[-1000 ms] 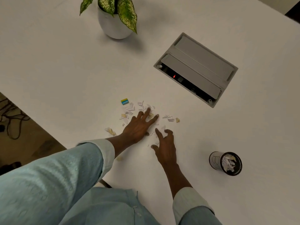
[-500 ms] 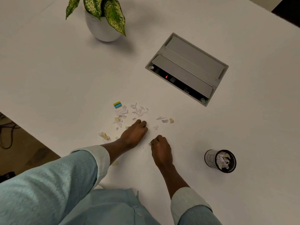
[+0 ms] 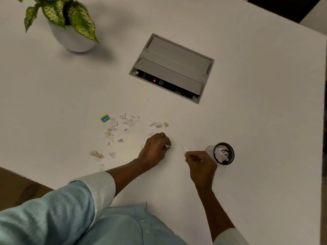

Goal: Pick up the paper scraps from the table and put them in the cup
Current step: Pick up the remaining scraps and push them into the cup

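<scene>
Scraps (image 3: 122,124) lie scattered beyond my left hand (image 3: 154,150), which curls round a few; my right hand (image 3: 201,166) pinches one sliver (image 3: 184,148) just beside the cup (image 3: 210,150) (already part-filled), held there, I judge, to drop in

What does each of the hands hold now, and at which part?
Right hand pinches a paper strip by its near end. Left hand grips small scraps, mostly hidden in its fist.

Potted plant (image 3: 70,35) far left on table; grey cable box (image 3: 172,68) recessed mid-table
</scene>
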{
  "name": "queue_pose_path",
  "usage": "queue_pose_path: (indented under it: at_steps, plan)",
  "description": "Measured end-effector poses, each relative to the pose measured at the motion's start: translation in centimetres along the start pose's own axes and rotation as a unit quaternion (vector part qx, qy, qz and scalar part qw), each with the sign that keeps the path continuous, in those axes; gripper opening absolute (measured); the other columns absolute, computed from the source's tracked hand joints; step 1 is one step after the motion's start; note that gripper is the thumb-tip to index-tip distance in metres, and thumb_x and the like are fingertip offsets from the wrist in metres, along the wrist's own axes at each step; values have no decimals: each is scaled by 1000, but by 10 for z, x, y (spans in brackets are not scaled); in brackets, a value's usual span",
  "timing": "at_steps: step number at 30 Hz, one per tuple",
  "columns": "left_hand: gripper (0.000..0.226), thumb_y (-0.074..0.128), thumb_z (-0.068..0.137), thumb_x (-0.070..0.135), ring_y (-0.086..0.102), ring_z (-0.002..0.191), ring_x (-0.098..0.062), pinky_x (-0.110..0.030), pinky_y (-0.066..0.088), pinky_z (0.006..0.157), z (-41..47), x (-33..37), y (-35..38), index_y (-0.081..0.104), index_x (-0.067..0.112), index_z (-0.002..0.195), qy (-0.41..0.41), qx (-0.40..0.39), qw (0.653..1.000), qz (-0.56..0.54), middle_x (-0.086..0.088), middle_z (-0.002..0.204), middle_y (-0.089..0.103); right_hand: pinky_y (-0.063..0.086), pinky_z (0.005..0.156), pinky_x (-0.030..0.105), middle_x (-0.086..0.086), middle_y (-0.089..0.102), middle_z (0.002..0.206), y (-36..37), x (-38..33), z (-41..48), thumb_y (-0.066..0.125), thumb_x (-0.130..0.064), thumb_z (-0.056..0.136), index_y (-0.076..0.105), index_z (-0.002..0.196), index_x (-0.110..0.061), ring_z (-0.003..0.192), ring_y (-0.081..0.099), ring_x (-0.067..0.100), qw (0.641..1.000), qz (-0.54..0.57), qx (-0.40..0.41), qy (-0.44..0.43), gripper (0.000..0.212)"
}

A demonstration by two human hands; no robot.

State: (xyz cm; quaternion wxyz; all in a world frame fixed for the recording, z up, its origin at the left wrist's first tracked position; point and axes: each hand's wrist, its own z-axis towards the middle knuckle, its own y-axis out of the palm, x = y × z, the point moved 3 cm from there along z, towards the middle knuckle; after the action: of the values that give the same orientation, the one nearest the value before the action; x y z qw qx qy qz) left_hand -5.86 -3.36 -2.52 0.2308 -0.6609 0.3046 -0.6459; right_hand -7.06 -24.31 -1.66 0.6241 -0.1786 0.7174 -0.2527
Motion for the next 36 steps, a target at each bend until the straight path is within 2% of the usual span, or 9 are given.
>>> queue_pose_path:
  at_steps: [6, 10, 14, 21, 24, 26, 32, 34, 36]
  plan:
    - [7, 79, 89, 14, 67, 85, -18, -31, 52, 74, 40, 87, 33, 76, 11, 95, 41, -18, 996, -77, -2, 96, 72, 56, 73, 17, -11, 74, 78, -75, 13, 9, 86, -15, 76, 79, 83, -25, 71, 71, 0, 991, -22, 125, 31, 14]
    - [9, 78, 88, 12, 66, 83, -20, -32, 50, 74, 65, 130, 59, 76, 10, 96, 69, -52, 994, -74, -5, 94, 71, 61, 72, 36, -7, 75, 80, -107, 26, 20, 86, -21, 77, 80, 85, -23, 73, 72, 7, 982, -36, 169, 75, 11]
    - [12, 76, 87, 8, 66, 88, -22, -30, 47, 75, 87, 151, 82, 75, 9, 99, 78, -98, 992, -27, -6, 96, 71, 60, 74, 42, 1, 77, 83, -118, 37, 34, 84, -20, 79, 80, 85, -18, 75, 73, 17, 980, -43, 155, 115, 7]
    - [18, 71, 90, 17, 67, 94, -25, -34, 53, 76, 104, 174, 106, 75, 9, 105, 158, -210, 959, 103, -7, 104, 73, 46, 65, 22, 6, 75, 88, -116, 47, 45, 73, -13, 87, 78, 94, -11, 79, 69, 19, 981, -119, 102, 118, 10]
    - [17, 68, 90, 25, 68, 86, -26, -34, 54, 69, 104, 178, 106, 76, 11, 98, 166, -231, 949, 138, -6, 95, 73, 53, 75, 26, 6, 76, 97, -114, 46, 45, 72, -12, 87, 74, 104, -10, 87, 70, 21, 980, -107, 116, 119, 17]
    - [16, 69, 89, 30, 68, 82, -25, -33, 53, 65, 101, 180, 106, 75, 15, 95, 177, -228, 946, 148, -2, 93, 73, 56, 83, 32, 7, 75, 104, -115, 44, 44, 71, -8, 87, 70, 110, -10, 93, 71, 22, 978, -87, 147, 119, 23]
    - [20, 64, 91, 32, 64, 96, -22, -40, 56, 74, 98, 174, 87, 74, 19, 104, 208, -199, 948, 134, 2, 108, 70, 44, 74, 23, 6, 73, 102, -110, 41, 42, 60, -4, 92, 72, 104, -12, 92, 69, 23, 972, -123, 177, 98, 19]
    - [19, 63, 94, 32, 63, 95, -22, -41, 56, 74, 96, 160, 77, 74, 18, 101, 189, -158, 960, 129, 2, 103, 70, 43, 69, 17, 5, 72, 99, -106, 35, 37, 63, -4, 91, 72, 102, -13, 87, 69, 21, 973, -120, 185, 69, 17]
    - [20, 62, 96, 35, 62, 96, -21, -40, 55, 73, 91, 134, 66, 73, 19, 99, 159, -130, 969, 140, 2, 101, 69, 39, 68, 5, 4, 71, 96, -97, 27, 31, 65, -2, 89, 73, 98, -13, 81, 68, 16, 978, -101, 182, 31, 16]
